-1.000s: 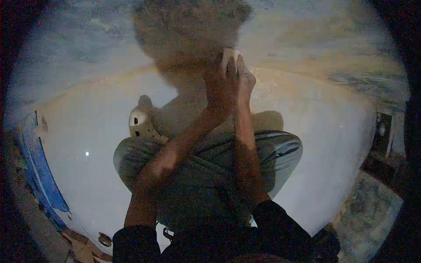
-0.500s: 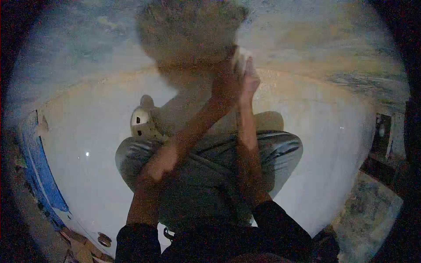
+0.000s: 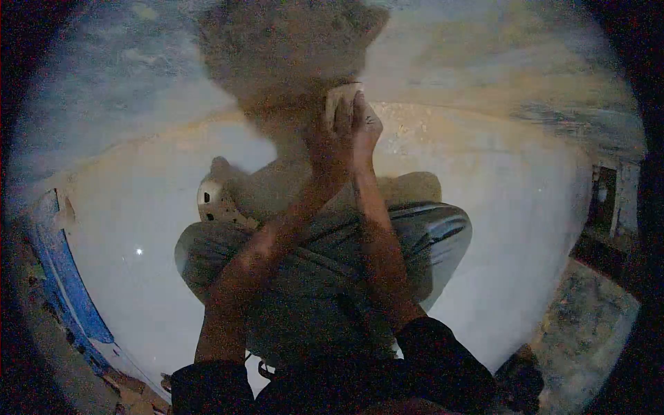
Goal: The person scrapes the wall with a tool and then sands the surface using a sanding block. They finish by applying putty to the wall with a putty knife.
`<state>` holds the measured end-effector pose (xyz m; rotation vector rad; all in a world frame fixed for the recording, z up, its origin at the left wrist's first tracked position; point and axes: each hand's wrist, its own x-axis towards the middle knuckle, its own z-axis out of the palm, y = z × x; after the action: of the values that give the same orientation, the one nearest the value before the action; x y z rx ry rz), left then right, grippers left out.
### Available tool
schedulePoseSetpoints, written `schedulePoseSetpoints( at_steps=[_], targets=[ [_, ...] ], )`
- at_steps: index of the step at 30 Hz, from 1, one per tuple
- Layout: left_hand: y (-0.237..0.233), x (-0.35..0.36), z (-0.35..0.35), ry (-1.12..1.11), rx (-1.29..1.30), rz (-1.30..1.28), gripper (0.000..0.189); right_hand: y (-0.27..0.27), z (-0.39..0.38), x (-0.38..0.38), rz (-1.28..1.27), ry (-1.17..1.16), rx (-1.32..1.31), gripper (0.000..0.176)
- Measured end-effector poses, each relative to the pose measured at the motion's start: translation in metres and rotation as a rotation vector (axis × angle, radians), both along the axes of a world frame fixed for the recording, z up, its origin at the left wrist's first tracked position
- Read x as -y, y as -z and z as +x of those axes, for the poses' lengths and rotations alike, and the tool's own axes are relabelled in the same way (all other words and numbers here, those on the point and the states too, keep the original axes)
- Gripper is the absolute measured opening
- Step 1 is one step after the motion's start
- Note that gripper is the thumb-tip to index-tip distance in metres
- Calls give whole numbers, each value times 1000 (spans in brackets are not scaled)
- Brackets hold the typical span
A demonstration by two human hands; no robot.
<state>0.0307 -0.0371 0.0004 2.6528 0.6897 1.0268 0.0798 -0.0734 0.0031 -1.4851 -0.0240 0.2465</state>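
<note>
In the head view, my hands meet in front of my crossed legs, at the far edge of the white floor surface. Between them is a small pale block-like piece (image 3: 344, 92), whose kind I cannot make out. My left hand (image 3: 330, 142) is in deep shadow, with fingers pressed against the piece. My right hand (image 3: 368, 130) closes on its right side, thumb pointing up. Both forearms reach forward over my grey trousers (image 3: 304, 304).
A pale rounded object with dark holes (image 3: 216, 202) sits by my left knee. A blue strip (image 3: 79, 277) lies along the left edge. A mottled slab (image 3: 584, 325) lies at the lower right. My shadow falls across the mottled wall-like surface (image 3: 470, 55) ahead.
Both hands have moved left together with the pale piece, which looks less blurred now. The whole view has shifted slightly.
</note>
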Motion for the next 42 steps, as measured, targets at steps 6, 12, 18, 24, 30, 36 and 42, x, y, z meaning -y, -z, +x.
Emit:
schedulePoseSetpoints(
  at_steps=[6,12,18,24,30,36,42],
  targets=[
    [7,-6,-10,39,-386,247,38,-8,1,2,55,-31,-40,27],
    [10,-3,-6,32,-44,38,48,-5,-3,-6,142,-24,47,43],
    [-6,-3,-8,73,-26,-29,43,-16,-9,-9,433,-159,-74,48],
    [3,4,-1,223,178,-362,45,1,-4,-6,307,-9,-263,49],
    [14,8,10,85,16,83,53,-14,-13,-2,172,-55,-131,48],
    [11,18,11,265,-31,-515,49,-10,-12,-3,149,-27,-122,48],
    [4,14,17,214,115,-292,33,-4,-12,-2,143,-7,-120,48]
  ],
)
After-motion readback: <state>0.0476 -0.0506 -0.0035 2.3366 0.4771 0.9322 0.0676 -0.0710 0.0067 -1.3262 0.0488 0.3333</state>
